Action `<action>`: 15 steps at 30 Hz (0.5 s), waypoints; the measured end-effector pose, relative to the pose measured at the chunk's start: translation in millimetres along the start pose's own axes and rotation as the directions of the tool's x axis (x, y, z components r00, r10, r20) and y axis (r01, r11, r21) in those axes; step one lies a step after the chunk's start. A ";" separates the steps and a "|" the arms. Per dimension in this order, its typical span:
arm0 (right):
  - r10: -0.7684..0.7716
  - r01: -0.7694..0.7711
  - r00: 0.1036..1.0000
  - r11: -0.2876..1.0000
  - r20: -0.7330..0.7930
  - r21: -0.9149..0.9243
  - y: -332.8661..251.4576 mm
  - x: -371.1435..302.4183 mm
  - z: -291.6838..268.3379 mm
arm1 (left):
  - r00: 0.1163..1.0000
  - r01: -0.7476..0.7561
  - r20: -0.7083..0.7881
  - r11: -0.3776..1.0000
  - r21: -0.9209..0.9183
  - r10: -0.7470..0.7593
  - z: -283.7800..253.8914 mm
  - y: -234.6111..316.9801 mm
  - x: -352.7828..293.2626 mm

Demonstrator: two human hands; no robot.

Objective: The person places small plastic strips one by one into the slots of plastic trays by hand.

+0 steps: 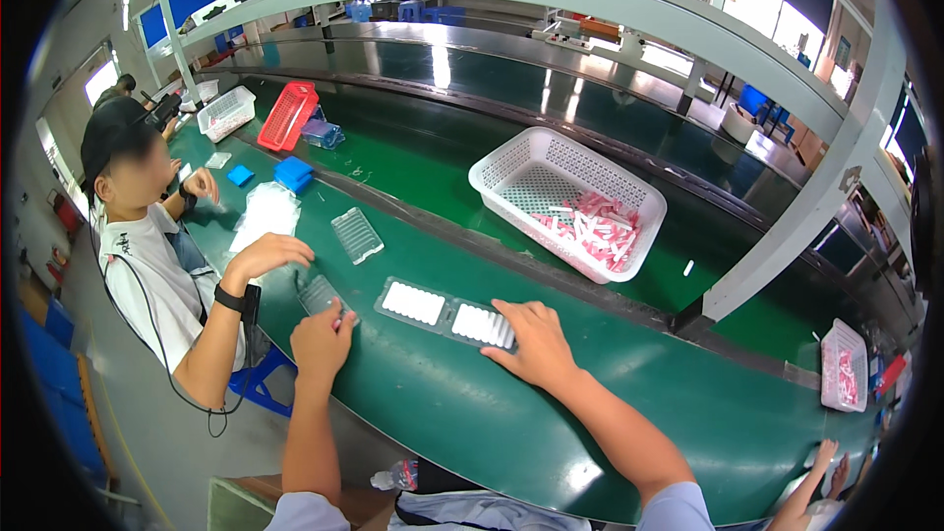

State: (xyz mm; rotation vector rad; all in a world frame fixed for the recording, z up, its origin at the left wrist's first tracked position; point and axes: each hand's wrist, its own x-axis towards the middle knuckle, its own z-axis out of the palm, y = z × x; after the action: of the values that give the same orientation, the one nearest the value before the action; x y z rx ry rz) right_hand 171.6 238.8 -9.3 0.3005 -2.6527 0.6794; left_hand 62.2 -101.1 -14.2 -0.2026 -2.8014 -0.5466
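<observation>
While the right hand (539, 342) has its thumb and fingers spread around the right end of a clear tray (448, 316), I cannot tell if it squeezes. The tray lies flat on the green table (433, 413), in front of the person, with white pieces (413, 302) in both halves. The left hand (320, 342) has bent fingers, with its thumb close to them, by a second clear tray (316, 292); I cannot tell if they pinch it. Just past that, a co-worker's hand (270, 254) reaches over the table. A third clear tray (357, 235) lies farther back. To the right of it, a big white basket (490, 177) holds pink and white pieces (595, 231). Far off on the left sit blue blocks (293, 174) and a tilted red basket (287, 116).
</observation>
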 end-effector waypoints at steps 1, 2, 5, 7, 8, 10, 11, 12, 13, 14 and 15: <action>-0.002 0.002 1.000 1.000 -0.004 0.005 -2.9 9.9 7.9 | 0.999 -0.007 0.034 1.000 0.003 0.007 -0.3 5.7 -4.4; 0.024 -0.024 1.000 1.000 0.007 0.016 -8.1 20.5 16.6 | 0.999 -0.018 0.051 1.000 -0.023 0.019 -2.9 13.9 -15.4; 0.028 -0.028 1.000 0.999 0.000 0.033 -17.0 46.7 44.3 | 0.995 -0.065 0.075 0.996 -0.065 0.070 -1.9 33.8 -55.4; -0.004 0.001 0.999 0.997 0.033 0.080 -30.8 61.3 63.1 | 0.995 -0.062 0.071 0.991 -0.115 0.071 -8.6 47.1 -80.7; -0.016 0.015 1.000 0.997 0.004 0.081 -38.8 69.1 72.7 | 0.991 -0.098 0.076 0.985 -0.140 0.109 -9.3 54.9 -91.6; -0.005 0.003 1.000 0.996 0.015 0.090 -56.1 91.4 89.0 | 0.977 -0.181 0.071 0.962 -0.206 0.199 -6.0 74.8 -107.4; 0.010 -0.012 1.000 0.996 0.023 0.093 -65.1 103.0 97.0 | 0.967 -0.228 0.059 0.943 -0.244 0.249 -3.0 85.3 -113.0; 0.006 -0.008 1.000 0.995 0.026 0.099 -74.0 114.6 107.0 | 0.968 -0.222 0.060 0.946 -0.238 0.242 0.2 94.5 -117.9; 0.001 -0.004 0.999 0.997 0.032 0.079 -81.1 129.0 117.6 | 0.962 -0.259 0.027 0.935 -0.242 0.273 4.7 102.7 -118.9; -0.002 0.000 0.999 0.998 0.037 0.057 -87.7 141.2 126.3 | 0.952 -0.298 -0.008 0.923 -0.245 0.306 8.8 107.9 -119.2; -0.008 0.006 0.999 0.998 0.031 0.065 -94.6 152.4 139.1 | 0.952 -0.299 -0.012 0.925 -0.235 0.305 13.5 106.1 -120.4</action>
State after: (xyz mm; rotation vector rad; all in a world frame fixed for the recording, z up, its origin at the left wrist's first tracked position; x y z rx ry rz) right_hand 18.6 71.4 -19.1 0.3416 -2.6617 0.7657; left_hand 193.5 -8.4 -25.2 -0.6815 -2.6481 -0.7985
